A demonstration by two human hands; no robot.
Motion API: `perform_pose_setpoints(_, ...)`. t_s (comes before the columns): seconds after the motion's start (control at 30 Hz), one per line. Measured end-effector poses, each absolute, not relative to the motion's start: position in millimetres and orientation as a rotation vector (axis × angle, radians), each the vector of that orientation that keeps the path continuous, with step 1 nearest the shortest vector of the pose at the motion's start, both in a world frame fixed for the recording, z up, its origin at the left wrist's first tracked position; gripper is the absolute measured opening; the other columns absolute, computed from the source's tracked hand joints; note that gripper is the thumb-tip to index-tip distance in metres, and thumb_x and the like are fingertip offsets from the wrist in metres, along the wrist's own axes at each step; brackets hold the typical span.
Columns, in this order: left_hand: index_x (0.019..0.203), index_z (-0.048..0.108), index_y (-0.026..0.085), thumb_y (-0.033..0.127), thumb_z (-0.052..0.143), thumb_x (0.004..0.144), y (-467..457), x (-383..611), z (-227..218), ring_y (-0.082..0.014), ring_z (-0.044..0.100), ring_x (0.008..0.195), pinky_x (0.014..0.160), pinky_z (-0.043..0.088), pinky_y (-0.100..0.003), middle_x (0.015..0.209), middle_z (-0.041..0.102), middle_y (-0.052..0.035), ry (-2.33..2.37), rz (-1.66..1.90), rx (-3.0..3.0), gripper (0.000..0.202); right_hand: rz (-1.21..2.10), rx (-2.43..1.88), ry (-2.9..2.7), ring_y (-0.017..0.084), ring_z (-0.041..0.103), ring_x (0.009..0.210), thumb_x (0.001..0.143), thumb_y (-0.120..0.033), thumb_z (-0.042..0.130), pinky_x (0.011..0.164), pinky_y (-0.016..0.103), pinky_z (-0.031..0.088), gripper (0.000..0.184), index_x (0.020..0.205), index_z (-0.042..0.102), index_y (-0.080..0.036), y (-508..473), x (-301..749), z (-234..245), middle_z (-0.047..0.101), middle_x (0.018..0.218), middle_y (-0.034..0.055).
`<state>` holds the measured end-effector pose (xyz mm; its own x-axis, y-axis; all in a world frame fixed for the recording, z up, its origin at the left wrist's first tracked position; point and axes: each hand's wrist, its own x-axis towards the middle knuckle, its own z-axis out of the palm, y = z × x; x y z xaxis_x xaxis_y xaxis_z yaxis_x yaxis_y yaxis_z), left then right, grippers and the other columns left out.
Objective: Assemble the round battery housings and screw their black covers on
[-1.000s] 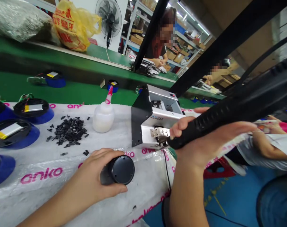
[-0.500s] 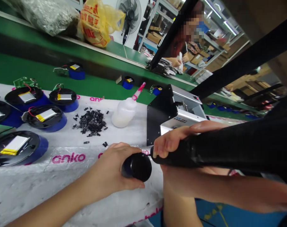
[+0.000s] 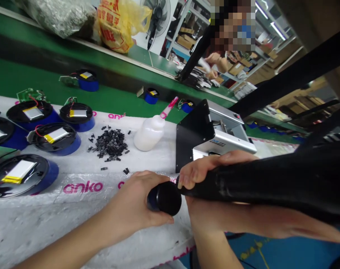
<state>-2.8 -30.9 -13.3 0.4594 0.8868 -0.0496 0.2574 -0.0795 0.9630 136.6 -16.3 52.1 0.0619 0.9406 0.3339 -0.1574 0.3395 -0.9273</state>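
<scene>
Head view. Left hand [image 3: 134, 201]: thumb and fingers curved around opposite sides, gripping one short dark cylinder with a flat black end [image 3: 169, 198]; end face toward the camera, base hidden. Right hand [image 3: 210, 213]: fingers wrapped around one long black handheld tool [image 3: 237, 181], its narrow end just beside the cylinder's rim — contact cannot be told.

Beneath the left fingers: white plastic sheeting printed "anko" in pink [image 3: 60, 231]. Beyond the left fingers: one loose pile of small black pieces [image 3: 110, 144]; beside it, one translucent white squeeze bottle with a pink-marked spout [image 3: 149, 134]. Beyond the right fingers: one black-and-silver metal machine [image 3: 193, 138], partly covered by the hand. Well left of the left fingers: several round blue housings with black tops [image 3: 66, 145], bearing white-and-yellow packs. Farthest from both hands' fingers: one yellow plastic bag with red lettering [image 3: 113, 30].
</scene>
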Motion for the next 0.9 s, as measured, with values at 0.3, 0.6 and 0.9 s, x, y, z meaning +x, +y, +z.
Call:
perform_pose_setpoints(0.3, 0.138, 0.045, 0.038, 0.022, 0.073, 0.075, -42, -13, -34, -0.0296, 0.06, 0.125, 0.107, 0.048, -0.048, 0.14, 0.058, -0.005, 1.092, 0.797, 1.62, 0.072, 0.59, -0.735, -1.021, 0.014, 0.043, 0.032, 0.082, -0.083, 0.047, 0.031, 0.024, 0.039, 0.061, 0.095, 0.058, -0.025, -3, 173, 63, 0.055, 0.051, -0.0064)
perform_pose_setpoints(0.6, 0.144, 0.045, 0.036, 0.027, 0.079, 0.071, -47, -7, -38, -0.0354, 0.059, 0.127, 0.105, 0.049, -0.051, 0.141, 0.06, -0.0069, 1.162, 0.835, 1.758, 0.08, 0.286, -0.865, -1.023, 0.013, 0.046, 0.034, 0.085, -0.078, 0.049, 0.033, 0.024, 0.04, 0.057, 0.092, 0.055, -0.022, 15, 210, 60, 0.052, 0.051, -0.0061)
perform_pose_setpoints(0.9, 0.122, 0.066, 0.03, 0.023, 0.084, 0.068, -36, -7, -15, -0.0303, 0.063, 0.12, 0.108, 0.045, -0.049, 0.128, 0.07, -0.0034, 1.023, 0.719, 1.552, 0.058, 0.717, -0.778, -1.07, 0.017, 0.047, 0.029, 0.077, -0.077, 0.061, 0.03, 0.029, 0.042, 0.054, 0.082, 0.057, -0.023, -29, 149, 87, 0.057, 0.045, -0.0044)
